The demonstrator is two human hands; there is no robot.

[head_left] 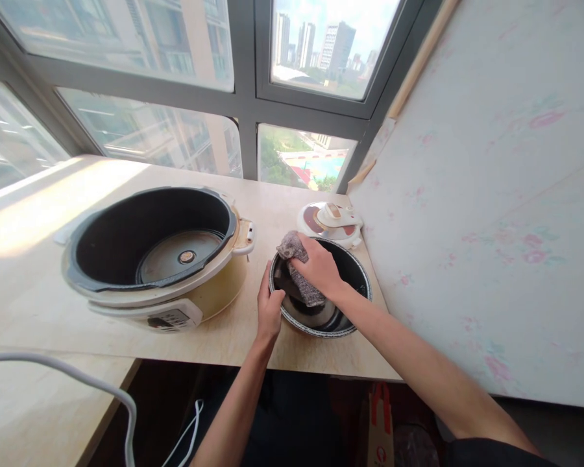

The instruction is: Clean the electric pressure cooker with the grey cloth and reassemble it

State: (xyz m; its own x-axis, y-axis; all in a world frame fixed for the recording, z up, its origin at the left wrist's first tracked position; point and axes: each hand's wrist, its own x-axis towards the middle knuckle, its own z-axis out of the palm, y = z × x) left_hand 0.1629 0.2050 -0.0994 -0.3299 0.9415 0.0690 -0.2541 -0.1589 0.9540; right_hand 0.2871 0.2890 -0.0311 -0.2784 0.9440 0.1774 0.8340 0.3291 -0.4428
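A dark round inner pot (pixel 365 285) with a pale, speckled rim stands near the front edge of the wooden counter. My left hand (pixel 269 303) grips its left rim, thumb over the edge and fingers along the outer wall. A grey-brown cloth (pixel 304 280) is bunched in my right hand (pixel 318 263), held at the pot's upper left rim and hanging down inside. To the left sits the open cooker body (pixel 219 288), black inside, with a control panel (pixel 172 318) on its front. The cooker lid (pixel 331 222) lies behind the pot.
Windows (pixel 248 97) in grey frames rise behind the counter (pixel 267 194). A flower-patterned wall (pixel 486 214) closes off the right side. A grey cable (pixel 63 366) crosses the lower left, and a paper bag (pixel 380 428) with red handles stands below the counter edge.
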